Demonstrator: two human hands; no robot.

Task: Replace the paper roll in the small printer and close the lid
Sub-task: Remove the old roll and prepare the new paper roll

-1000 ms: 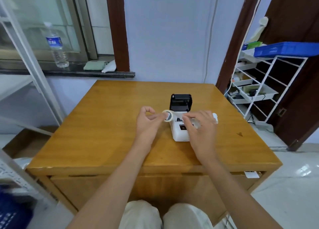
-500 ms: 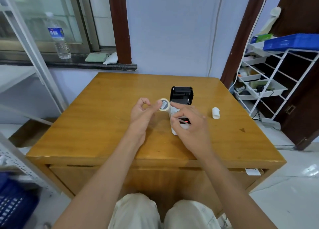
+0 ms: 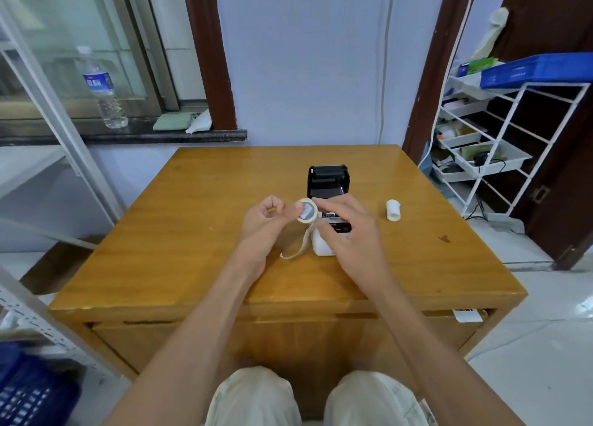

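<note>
**Roll held over the open printer**

The person sits at a wooden table (image 3: 199, 233) with both hands raised just in front of the printer (image 3: 324, 242). The left hand (image 3: 263, 223) pinches a small paper roll (image 3: 307, 210) between thumb and fingertips, its flat end facing the camera. A loose strip of paper (image 3: 300, 246) trails from the roll down toward the tabletop, curling at the bottom. The right hand (image 3: 348, 230) comes in from the other side, its fingers touching the roll's far edge and its palm covering part of the printer's white body. Whether it grips the roll or only steadies it, I cannot tell.

The printer's black lid (image 3: 327, 180) stands open at the back. A second white roll (image 3: 393, 210) lies on the table to the right, well apart from the printer. A water bottle (image 3: 101, 88) stands on the window ledge.
</note>
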